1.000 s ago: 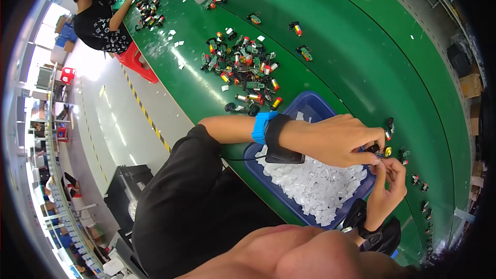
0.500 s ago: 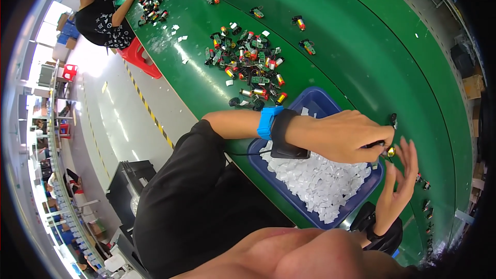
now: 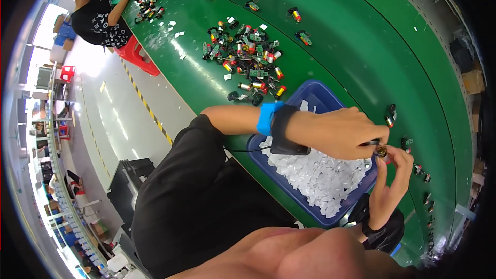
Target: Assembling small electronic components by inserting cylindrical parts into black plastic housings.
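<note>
While the left hand (image 3: 338,133) curls closed on a small dark part (image 3: 382,152) with a brassy end, the right hand (image 3: 391,188), thumb and fingers slightly parted, touches it, grip unclear, near the blue tray (image 3: 311,88) on the green tabletop (image 3: 413,82).

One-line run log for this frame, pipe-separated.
left hand: holding small part | right hand: at part's end | blue tray: white pieces inside | green table: parts pile

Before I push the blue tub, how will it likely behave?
The blue tub seems stiff, given its evenly shaped walls. Broad and shallow, it probably won't tip. The white scraps inside look thin and loose, so may shift.
</note>
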`<action>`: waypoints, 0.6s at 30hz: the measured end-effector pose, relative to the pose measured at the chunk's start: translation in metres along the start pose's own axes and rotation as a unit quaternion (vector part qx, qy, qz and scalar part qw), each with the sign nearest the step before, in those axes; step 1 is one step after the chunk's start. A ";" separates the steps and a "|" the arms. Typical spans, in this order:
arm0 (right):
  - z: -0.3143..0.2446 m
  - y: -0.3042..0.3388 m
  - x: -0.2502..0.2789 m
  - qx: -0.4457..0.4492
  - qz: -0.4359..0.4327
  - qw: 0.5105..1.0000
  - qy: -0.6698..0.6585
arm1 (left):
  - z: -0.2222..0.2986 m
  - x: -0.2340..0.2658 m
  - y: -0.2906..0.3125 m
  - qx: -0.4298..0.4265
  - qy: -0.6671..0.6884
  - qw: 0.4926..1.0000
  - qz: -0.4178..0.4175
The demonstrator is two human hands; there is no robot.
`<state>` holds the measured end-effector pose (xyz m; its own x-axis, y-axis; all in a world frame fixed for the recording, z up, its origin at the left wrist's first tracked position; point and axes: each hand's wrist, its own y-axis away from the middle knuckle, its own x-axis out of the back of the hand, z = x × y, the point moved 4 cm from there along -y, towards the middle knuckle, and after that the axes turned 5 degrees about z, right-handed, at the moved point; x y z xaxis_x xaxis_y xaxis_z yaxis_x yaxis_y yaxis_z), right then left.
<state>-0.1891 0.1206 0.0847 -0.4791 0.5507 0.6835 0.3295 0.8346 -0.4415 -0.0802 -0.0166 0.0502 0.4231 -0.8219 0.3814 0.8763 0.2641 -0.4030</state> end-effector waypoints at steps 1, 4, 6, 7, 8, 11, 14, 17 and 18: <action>-0.002 0.000 0.001 0.034 -0.001 0.999 0.040 | -0.001 0.001 0.000 0.003 0.021 0.999 -0.028; -0.002 0.000 0.006 0.038 0.008 0.997 0.061 | 0.001 0.011 -0.003 0.015 0.054 0.997 -0.055; 0.000 -0.002 0.007 0.060 0.019 0.996 0.064 | 0.001 0.018 -0.005 0.045 0.045 0.996 -0.068; -0.002 -0.005 0.006 0.077 0.025 0.995 0.064 | 0.002 0.021 -0.004 0.065 0.024 0.995 -0.070; -0.003 -0.006 0.005 0.071 0.021 0.996 0.055 | 0.003 0.023 -0.004 0.073 0.012 0.996 -0.050; 0.004 -0.007 0.001 0.074 0.016 0.997 0.022 | 0.012 0.024 -0.005 0.099 0.018 0.994 -0.037; 0.004 -0.004 0.009 0.120 0.041 0.992 -0.027 | 0.016 0.019 -0.007 0.107 0.037 0.993 -0.036; -0.002 -0.004 0.015 0.168 0.091 0.980 -0.052 | 0.019 0.020 -0.009 0.078 0.068 0.994 -0.036; -0.005 -0.004 0.015 0.175 0.104 0.978 -0.049 | 0.018 0.020 -0.010 0.114 0.113 0.986 -0.053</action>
<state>-0.1935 0.1256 0.0993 -0.5127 0.6937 0.5059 0.1376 0.6480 -0.7491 -0.0760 -0.0264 0.0770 0.2864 -0.9359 0.2052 0.9529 0.2557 -0.1633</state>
